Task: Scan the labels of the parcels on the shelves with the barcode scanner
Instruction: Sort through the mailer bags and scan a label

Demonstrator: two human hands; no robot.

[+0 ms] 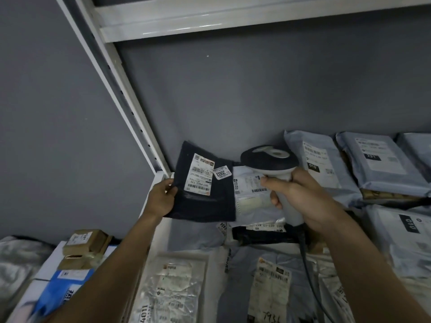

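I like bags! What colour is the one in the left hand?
Dark navy parcel bag with white labels, seen from the head view.

The white metal shelf [163,231] carries grey mailer parcels [382,164] and clear-wrapped packets [172,285].

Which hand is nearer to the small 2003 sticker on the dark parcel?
Left, narrowly. The left hand grips the dark parcel at its left edge, below-left of the 2003 sticker. The right hand holds the barcode scanner, off to its right.
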